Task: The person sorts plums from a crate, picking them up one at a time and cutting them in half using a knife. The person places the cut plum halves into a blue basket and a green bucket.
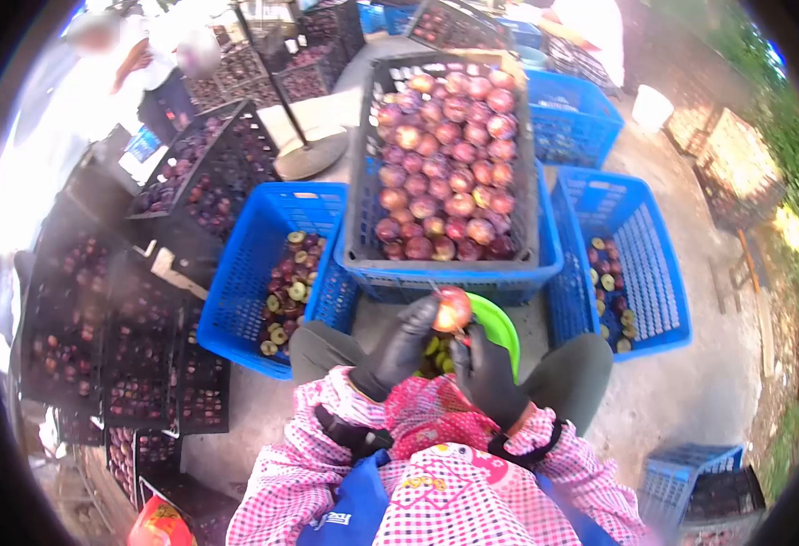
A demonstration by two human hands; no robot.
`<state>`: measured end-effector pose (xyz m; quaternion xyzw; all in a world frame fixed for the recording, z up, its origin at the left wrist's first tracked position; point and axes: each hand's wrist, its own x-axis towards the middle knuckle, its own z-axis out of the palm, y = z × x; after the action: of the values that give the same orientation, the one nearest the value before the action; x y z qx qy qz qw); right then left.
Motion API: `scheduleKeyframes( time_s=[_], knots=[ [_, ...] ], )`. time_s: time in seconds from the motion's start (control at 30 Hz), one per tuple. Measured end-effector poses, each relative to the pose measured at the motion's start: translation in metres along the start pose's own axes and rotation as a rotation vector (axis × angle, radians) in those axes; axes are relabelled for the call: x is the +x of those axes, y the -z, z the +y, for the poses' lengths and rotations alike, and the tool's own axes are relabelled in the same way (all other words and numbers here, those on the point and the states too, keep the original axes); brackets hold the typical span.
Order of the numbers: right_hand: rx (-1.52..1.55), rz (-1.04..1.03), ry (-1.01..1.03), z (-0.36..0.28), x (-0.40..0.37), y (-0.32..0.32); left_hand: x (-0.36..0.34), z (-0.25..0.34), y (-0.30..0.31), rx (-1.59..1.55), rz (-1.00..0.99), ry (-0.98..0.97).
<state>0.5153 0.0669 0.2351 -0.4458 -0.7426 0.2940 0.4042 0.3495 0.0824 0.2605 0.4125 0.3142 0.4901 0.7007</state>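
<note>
My left hand [403, 340], in a black glove, is closed on a reddish-yellow plum [453, 310], held up over a bright green bowl [506, 329] between my knees. My right hand [492, 371], gloved in black too, is closed just below the plum, thumb and fingers together. A small red bit shows at its fingertips, and I cannot tell what it belongs to. Greenish-yellow fruit pieces [437, 357] lie in the bowl, partly hidden by my hands. Ahead of me, a black crate [360, 182] full of whole plums [449, 164] rests on a blue crate [399, 282].
A blue crate [226, 305] with halved plums stands at left, another blue crate [650, 255] with some at right. Black crates [144, 328] of plums are stacked far left. A stand base [311, 153] and a white bucket [651, 107] stand farther off. People work behind.
</note>
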Motion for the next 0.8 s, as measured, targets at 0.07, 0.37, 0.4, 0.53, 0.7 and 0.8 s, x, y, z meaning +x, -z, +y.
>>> scheduleKeyframes(
  time_s=[0.07,0.37,0.4,0.53,0.7,0.8],
  knots=[
    [-0.003,-0.002,-0.002,0.003,-0.002,0.002,-0.008,0.016,-0.013,0.482,0.163,-0.101],
    [0.031,0.019,0.057,-0.016,0.003,0.010,0.000,-0.003,-0.001,-0.072,0.049,0.043],
    [0.068,0.004,0.022,-0.019,0.002,0.012,-0.002,0.000,-0.006,0.168,0.090,-0.050],
    [0.459,-0.182,-0.368,-0.027,0.006,0.025,0.004,0.000,0.015,1.109,0.157,-0.396],
    [0.062,0.083,0.011,-0.041,0.001,0.046,0.010,0.008,0.040,1.569,0.140,-0.547],
    [0.164,0.137,-0.033,-0.033,0.017,0.051,0.002,0.000,0.023,0.361,0.144,-0.114]
  ],
)
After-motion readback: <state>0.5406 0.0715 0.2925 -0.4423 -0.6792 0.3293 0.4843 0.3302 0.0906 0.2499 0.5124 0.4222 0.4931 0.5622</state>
